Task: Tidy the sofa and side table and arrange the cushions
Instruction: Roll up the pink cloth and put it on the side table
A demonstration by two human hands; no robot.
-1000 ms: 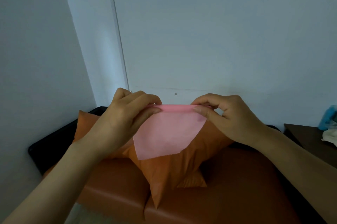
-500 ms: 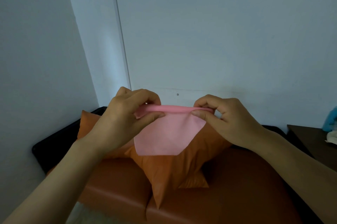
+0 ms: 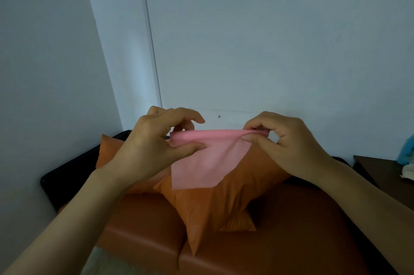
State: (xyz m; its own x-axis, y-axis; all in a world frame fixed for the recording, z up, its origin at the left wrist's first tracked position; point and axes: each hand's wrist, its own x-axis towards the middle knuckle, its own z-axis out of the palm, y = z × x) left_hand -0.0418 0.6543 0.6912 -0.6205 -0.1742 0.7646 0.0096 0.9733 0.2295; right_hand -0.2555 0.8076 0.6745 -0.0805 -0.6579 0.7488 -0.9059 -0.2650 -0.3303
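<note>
A thin pink cloth (image 3: 201,162) hangs in the air above the sofa, its top edge rolled into a fold. My left hand (image 3: 154,147) pinches the fold's left end between thumb and fingers. My right hand (image 3: 284,142) pinches the right end. Below and behind the cloth, an orange cushion (image 3: 215,207) leans on the orange sofa seat (image 3: 280,241). A second orange cushion (image 3: 109,151) stands behind my left wrist, mostly hidden.
The sofa has a black frame (image 3: 67,174) against the grey wall at the left. A dark side table (image 3: 385,171) stands at the right edge, with a blue item (image 3: 406,151) and a white cloth (image 3: 408,172) on it.
The fold along the cloth's top edge has been rolled further down, so less pink cloth hangs below it. Both hands keep pinching the fold's ends.
</note>
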